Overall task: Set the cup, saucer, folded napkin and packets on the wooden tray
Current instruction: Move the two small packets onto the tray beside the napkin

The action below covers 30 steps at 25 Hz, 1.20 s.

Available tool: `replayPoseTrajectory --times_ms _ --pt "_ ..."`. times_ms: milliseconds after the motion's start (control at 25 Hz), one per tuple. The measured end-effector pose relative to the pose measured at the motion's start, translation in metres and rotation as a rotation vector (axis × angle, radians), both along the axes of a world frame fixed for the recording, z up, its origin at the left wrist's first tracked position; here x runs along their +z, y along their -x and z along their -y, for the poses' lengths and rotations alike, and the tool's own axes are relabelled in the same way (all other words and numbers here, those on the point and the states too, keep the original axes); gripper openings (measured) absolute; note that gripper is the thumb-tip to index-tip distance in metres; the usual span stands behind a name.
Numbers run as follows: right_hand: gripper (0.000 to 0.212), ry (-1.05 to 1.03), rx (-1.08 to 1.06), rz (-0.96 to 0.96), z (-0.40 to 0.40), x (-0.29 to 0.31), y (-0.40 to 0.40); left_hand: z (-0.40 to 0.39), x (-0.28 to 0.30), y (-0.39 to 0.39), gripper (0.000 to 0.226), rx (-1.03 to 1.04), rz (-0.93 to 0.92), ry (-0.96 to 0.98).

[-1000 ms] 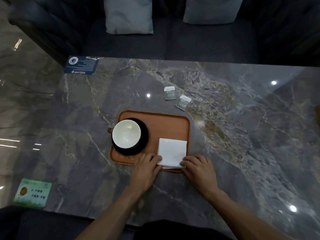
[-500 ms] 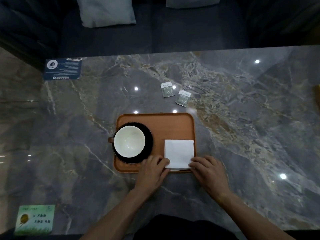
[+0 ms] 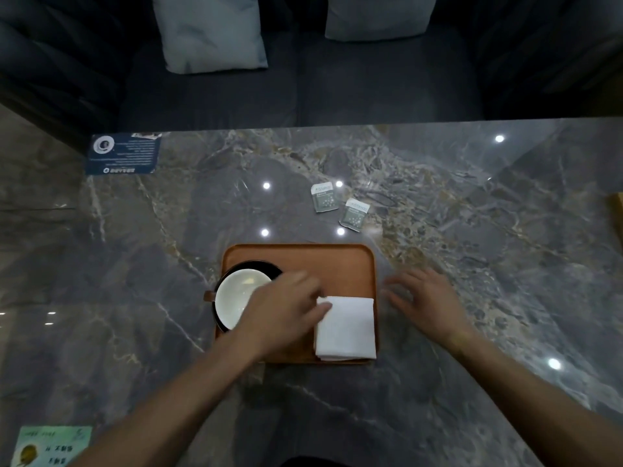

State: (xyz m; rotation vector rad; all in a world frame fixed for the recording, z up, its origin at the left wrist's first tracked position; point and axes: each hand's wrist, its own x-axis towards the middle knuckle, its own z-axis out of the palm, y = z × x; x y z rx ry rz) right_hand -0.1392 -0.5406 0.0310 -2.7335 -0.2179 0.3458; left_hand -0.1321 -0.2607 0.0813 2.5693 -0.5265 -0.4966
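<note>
A wooden tray (image 3: 323, 257) lies on the marble table. On its left a white cup (image 3: 237, 294) sits on a black saucer (image 3: 266, 265). A folded white napkin (image 3: 347, 326) lies flat at the tray's front right corner. Two small grey-green packets (image 3: 324, 197) (image 3: 354, 214) lie on the table beyond the tray. My left hand (image 3: 286, 308) hovers over the tray between cup and napkin, blurred, fingers loosely curled, its fingertips at the napkin's left edge. My right hand (image 3: 424, 298) is spread open over the table just right of the tray, holding nothing.
A dark blue card (image 3: 123, 153) lies at the table's far left corner and a green card (image 3: 50, 446) at the near left. A dark sofa with two pale cushions (image 3: 212, 32) runs along the table's far edge.
Both hands have left the napkin's front edge. The left moved forward over the tray; the right moved forward and rightward off the tray, opening its fingers.
</note>
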Motion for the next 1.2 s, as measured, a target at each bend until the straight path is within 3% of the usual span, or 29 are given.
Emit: replayPoseTrajectory --times_ms 400,720,840,1200 --pt "0.04 0.104 -0.004 -0.292 0.007 0.005 -0.144 -0.006 -0.035 -0.183 0.04 0.039 -0.271 -0.192" --pt "0.071 0.035 -0.127 -0.273 -0.041 -0.019 -0.18 0.018 -0.077 -0.24 0.064 0.077 -0.165 -0.229" --pt "0.07 0.134 -0.147 -0.228 -0.055 -0.026 -0.177 0.026 -0.088 -0.242 0.061 0.046 -0.1 -0.263" --pt "0.047 0.065 -0.21 -0.337 -0.059 -0.03 -0.182 0.031 -0.097 -0.236 0.041 0.073 -0.058 -0.227"
